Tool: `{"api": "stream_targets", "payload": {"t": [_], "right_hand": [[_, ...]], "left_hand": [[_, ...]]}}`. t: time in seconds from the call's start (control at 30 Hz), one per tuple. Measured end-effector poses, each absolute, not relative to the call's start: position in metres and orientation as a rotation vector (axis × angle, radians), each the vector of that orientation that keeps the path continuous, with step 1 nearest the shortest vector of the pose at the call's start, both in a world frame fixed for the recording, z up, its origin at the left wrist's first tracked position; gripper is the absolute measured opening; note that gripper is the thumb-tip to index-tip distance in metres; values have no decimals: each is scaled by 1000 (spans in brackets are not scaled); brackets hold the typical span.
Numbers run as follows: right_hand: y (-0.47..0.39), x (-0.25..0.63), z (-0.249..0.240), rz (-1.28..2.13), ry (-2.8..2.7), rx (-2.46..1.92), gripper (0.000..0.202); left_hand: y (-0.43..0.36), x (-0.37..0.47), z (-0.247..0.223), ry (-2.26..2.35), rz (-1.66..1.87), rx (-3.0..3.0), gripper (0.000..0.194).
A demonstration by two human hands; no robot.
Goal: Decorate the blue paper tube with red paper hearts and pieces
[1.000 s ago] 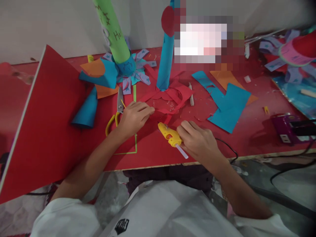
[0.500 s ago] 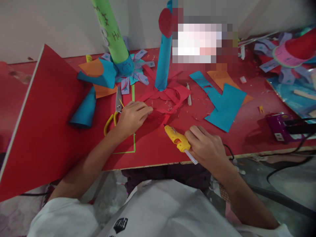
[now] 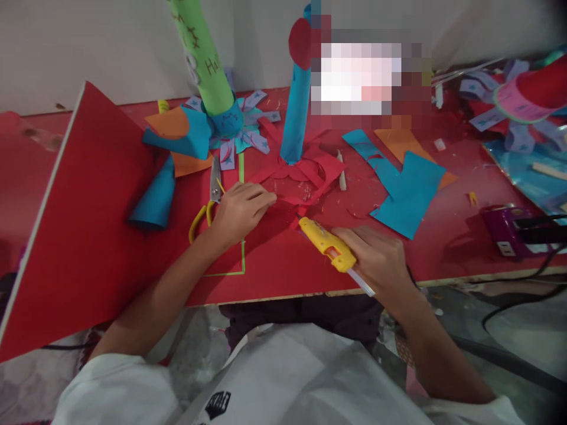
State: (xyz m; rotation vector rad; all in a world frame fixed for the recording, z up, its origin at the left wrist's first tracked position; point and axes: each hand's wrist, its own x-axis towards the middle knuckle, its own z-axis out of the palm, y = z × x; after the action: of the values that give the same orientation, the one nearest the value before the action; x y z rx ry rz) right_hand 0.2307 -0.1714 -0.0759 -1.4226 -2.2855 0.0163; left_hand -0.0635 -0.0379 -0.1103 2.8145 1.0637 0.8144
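In my right hand [image 3: 376,255] is a yellow hot glue gun [image 3: 326,243], a clear glue stick poking from its back end. Its dark nozzle points at a red paper strip [image 3: 303,209] on the table. The thumb and fingers of my left hand [image 3: 245,211] pinch the left part of the red paper. Just behind them, curled red paper strips [image 3: 325,171] spread round the foot of an upright blue paper tube [image 3: 294,127], which bears a red paper disc [image 3: 300,44]. Scissors with yellow handles [image 3: 208,213] lie beside my left hand, partly under the wrist.
A red board [image 3: 84,218] stands tilted at left. Near it are a blue paper roll [image 3: 155,198] and a green paper tube [image 3: 206,65]. Cut blue paper [image 3: 410,189] and a purple box-like item [image 3: 500,230] with a black cable lie right. The red table's front edge [image 3: 283,299] is close to me.
The glue gun has tilted, its back end shifting to the right and its tip up to the red strip. My right hand has moved slightly right; my left hand keeps its pinch.
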Motion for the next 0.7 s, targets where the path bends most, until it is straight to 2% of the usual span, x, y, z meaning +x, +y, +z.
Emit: {"api": "stream_targets", "payload": {"t": [0.17, 0.27, 0.37, 0.47, 0.6, 0.7], "right_hand": [[-184, 258, -88, 140, -2134, -1478, 26], [-190, 279, -93, 175, -2117, -1578, 40], [-191, 301, -96, 70, -2074, -1722, 48], [-187, 325, -100, -36, -2082, -1846, 52], [-181, 351, -102, -176, -2077, -1974, 49], [-184, 353, -95, -260, -2072, -2082, 49]], "left_hand": [[-38, -69, -105, 1050, 709, 2854, 29], [-39, -71, -100, 1059, 657, 2819, 39], [-39, -70, -97, 1209, 628, 2724, 44], [-37, -68, -99, 1412, 588, 2601, 38], [-33, -67, -104, 1521, 535, 2496, 31], [-33, -67, -106, 1509, 562, 2499, 34]]}}
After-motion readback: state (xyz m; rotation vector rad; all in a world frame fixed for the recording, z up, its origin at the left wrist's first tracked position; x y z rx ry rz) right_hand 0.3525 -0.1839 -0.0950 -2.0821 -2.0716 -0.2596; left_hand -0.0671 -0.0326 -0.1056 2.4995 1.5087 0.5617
